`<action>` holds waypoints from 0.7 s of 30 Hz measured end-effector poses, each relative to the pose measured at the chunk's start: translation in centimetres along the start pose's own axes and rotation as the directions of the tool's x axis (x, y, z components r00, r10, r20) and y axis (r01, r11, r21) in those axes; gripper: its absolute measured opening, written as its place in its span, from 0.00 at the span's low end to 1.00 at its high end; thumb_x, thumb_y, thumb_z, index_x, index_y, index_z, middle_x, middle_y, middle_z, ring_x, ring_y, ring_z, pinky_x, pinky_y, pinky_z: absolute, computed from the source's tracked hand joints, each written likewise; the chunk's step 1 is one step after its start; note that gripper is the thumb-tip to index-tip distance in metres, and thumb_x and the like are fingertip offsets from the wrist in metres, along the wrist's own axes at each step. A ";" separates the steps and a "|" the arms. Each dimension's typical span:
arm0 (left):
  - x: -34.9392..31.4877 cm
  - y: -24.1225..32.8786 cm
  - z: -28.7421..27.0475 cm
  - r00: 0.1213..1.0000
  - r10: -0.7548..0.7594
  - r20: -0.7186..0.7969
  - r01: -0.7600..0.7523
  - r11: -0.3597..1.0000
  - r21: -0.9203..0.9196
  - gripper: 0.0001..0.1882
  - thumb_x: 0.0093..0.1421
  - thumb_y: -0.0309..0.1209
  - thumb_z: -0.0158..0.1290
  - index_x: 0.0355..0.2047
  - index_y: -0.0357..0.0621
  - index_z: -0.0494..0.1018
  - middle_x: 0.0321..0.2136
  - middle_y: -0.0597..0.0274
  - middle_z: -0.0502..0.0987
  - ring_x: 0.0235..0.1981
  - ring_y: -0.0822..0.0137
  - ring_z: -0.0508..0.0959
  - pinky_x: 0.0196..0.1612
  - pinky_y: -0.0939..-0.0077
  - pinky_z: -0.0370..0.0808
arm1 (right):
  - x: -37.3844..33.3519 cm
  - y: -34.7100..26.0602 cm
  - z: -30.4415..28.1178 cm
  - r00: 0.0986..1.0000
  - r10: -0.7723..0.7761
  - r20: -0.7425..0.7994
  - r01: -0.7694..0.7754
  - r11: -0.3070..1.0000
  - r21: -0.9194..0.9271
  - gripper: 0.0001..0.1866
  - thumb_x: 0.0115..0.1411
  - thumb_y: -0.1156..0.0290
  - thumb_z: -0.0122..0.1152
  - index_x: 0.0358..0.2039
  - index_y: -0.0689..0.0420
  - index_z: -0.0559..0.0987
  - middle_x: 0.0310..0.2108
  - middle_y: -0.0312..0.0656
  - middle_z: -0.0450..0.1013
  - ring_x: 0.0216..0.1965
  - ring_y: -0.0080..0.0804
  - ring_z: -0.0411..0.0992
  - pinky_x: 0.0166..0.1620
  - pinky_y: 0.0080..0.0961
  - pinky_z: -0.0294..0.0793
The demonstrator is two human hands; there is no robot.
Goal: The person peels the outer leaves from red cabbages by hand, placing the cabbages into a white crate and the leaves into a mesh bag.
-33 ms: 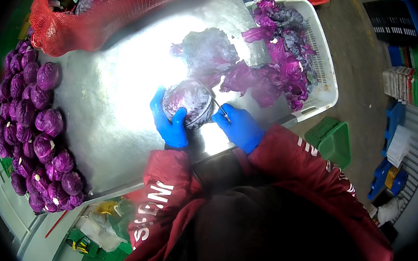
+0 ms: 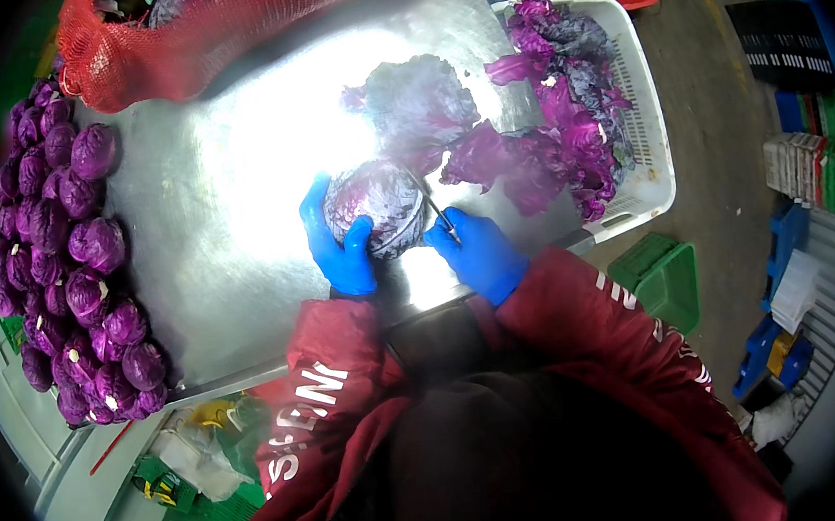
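A red cabbage (image 2: 379, 202) is held at the near middle of the metal worktop (image 2: 212, 315), its left and near sides cupped by the left hand (image 2: 343, 256). A slim knife (image 2: 442, 216) is pinched in the right hand's (image 2: 482, 254) grip, its blade against the cabbage's right side. Loose purple leaves (image 2: 420, 105) are spread beyond. No change is seen since the earlier picture, so the work is judged unadvanced.

Bare metal table (image 2: 200, 301) offers free passage between the purple cabbages (image 2: 84, 242) piled along the left edge and the gloved left hand (image 2: 343, 265). A red mesh sack (image 2: 177, 58) closes most of the far side; to the right, loose leaves (image 2: 420, 105) and a white basket (image 2: 657, 177) block the way.
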State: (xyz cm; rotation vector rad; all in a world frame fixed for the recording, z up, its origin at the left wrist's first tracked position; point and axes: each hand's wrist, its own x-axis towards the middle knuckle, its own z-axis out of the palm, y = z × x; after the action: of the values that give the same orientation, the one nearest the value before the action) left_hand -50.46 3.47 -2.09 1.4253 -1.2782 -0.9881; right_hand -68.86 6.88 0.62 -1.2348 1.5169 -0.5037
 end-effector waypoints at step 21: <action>1.3 -0.7 -0.4 0.998 -0.024 -0.057 0.014 0.987 -0.160 0.33 0.49 0.41 0.56 0.53 0.36 0.65 0.48 0.53 0.67 0.50 0.58 0.68 0.55 0.65 0.63 | 6.0 5.2 3.9 0.997 0.062 0.042 -0.047 0.955 -0.293 0.26 0.56 0.69 0.54 0.55 0.58 0.64 0.37 0.55 0.74 0.37 0.51 0.74 0.38 0.40 0.72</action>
State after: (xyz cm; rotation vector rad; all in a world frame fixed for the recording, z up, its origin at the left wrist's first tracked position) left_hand -49.71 2.25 -2.65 1.3357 -1.1190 -1.0301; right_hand -67.01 4.61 -7.69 -1.4154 1.6181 -0.2131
